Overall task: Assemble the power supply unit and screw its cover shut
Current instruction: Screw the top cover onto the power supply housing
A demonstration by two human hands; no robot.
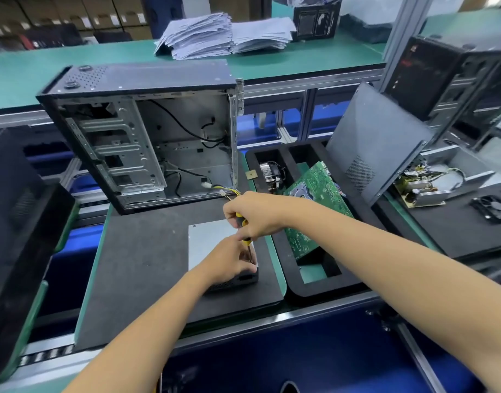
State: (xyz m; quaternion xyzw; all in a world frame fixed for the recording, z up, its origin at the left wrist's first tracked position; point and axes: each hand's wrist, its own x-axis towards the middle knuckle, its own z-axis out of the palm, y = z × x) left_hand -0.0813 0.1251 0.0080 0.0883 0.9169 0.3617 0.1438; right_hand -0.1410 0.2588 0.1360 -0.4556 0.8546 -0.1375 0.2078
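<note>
The screwdriver (pixel 245 232) tip and any screw are hidden behind the left hand (pixel 229 262), just below the right hand (pixel 252 214) gripping its handle. Both hands cover the power supply unit (pixel 212 242) near corner.

the power supply unit (pixel 208 242) at lower centre has a plain silver-grey cover and black perforated sides. the screwdriver (pixel 242 228) handle is yellow and black. it lies on a black mat (pixel 141 251) edged in green. the circuit board (pixel 317 194) right of centre is green with fine speckled parts. the desk (pixel 73 61) across the top is teal green; the paper stacks (pixel 223 35) are white.
</note>
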